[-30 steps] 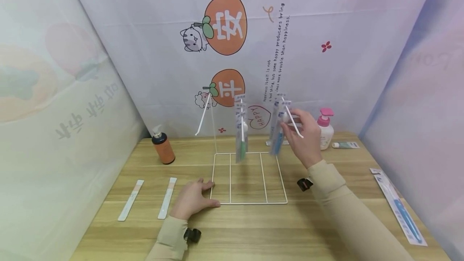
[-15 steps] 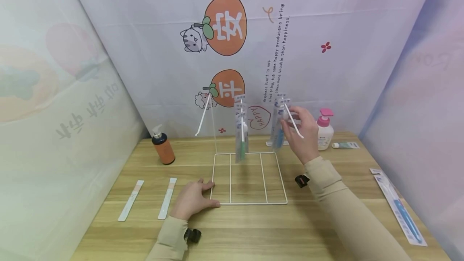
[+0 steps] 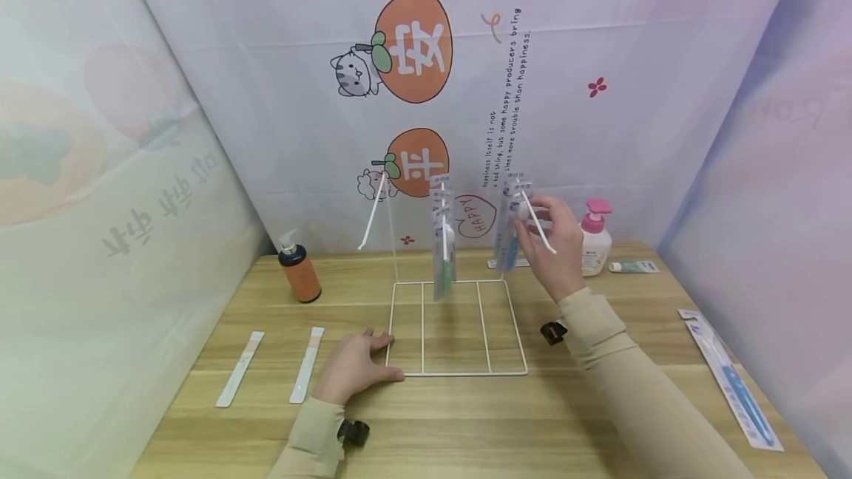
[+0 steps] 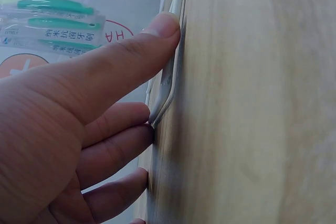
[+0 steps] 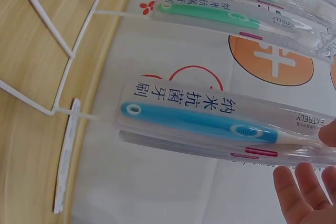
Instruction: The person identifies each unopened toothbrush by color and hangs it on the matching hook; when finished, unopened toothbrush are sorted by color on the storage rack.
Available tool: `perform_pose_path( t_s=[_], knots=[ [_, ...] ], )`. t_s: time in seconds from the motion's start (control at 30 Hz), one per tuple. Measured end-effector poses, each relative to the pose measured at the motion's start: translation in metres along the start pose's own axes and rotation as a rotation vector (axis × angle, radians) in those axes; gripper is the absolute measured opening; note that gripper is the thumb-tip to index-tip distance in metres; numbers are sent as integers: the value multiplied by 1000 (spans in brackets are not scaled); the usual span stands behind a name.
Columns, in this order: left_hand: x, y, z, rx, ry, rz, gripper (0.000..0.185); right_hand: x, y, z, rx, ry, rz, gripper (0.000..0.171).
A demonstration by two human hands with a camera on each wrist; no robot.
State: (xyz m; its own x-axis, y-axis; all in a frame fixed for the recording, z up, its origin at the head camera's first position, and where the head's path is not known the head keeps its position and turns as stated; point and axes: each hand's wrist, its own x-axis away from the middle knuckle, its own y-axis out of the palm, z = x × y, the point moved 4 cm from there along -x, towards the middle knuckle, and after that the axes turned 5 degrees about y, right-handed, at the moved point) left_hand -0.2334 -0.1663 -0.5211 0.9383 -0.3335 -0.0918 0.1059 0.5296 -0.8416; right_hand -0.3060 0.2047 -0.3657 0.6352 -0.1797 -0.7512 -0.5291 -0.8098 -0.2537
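Right now the right hand [image 3: 555, 246] pinches the blue toothbrush pack [image 5: 210, 124] at the rack [image 3: 458, 327]'s hook; a loose grip could drop it, while the flat left hand [image 3: 353, 367] steadies the base.

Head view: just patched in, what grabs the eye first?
The white wire rack at mid-table, with packaged toothbrushes hanging from its pegs. The right hand is up at the right peg on a blue toothbrush pack, while the left hand presses the rack's front left corner.
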Motion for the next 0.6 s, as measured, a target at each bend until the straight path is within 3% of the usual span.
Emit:
perform_pose_path(
  t_s=[0.3, 0.47, 0.6],
  knots=[
    [0, 0, 0, 6, -8, -4, 77, 3, -12, 2, -12, 36, -23, 44],
    [0, 0, 1, 4, -9, -5, 77, 6, -38, 10, 33, 44, -49, 46],
    [1, 0, 1, 10, -15, -6, 77, 8, -68, 30, 16, 107, -109, 44]
  ],
)
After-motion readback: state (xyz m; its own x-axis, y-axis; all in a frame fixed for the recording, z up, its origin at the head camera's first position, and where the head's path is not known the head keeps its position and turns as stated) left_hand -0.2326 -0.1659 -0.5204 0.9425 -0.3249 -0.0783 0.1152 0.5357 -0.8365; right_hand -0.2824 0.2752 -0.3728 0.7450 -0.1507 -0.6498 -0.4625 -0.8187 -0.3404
